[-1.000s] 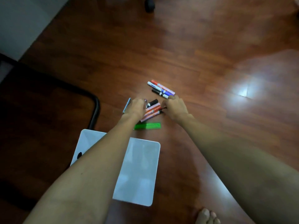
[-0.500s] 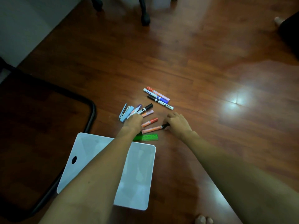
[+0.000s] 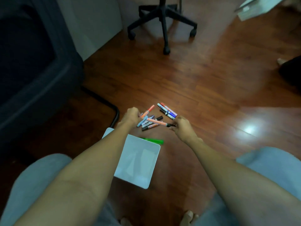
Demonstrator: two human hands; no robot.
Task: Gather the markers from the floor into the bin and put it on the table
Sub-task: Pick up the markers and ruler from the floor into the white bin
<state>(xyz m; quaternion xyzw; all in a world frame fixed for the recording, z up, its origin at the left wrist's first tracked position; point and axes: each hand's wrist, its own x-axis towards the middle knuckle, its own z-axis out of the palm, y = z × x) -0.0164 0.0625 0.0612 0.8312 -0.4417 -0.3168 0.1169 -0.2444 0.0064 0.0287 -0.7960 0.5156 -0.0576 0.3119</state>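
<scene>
Several markers lie on the wooden floor between my hands. My left hand point(image 3: 131, 116) is closed around the end of an orange marker point(image 3: 147, 110) that sticks up and away from it. My right hand point(image 3: 182, 126) pinches the black cap end of another orange marker point(image 3: 156, 121), which lies across a small pile of markers point(image 3: 149, 123). A further group of red, blue and black markers point(image 3: 167, 111) lies just beyond, untouched. The white bin point(image 3: 138, 160) stands open on the floor under my left forearm, close to me.
A green ruler point(image 3: 154, 141) lies at the bin's far edge. A black office chair base point(image 3: 163, 22) stands further off. A dark piece of furniture with a black tube frame point(image 3: 114, 111) is at left. My knees and toes are at the bottom.
Both hands have closed on orange markers and lifted their ends; the markers are pushed into a tighter pile. The camera has tilted up, bringing the chair base and my knees into view.
</scene>
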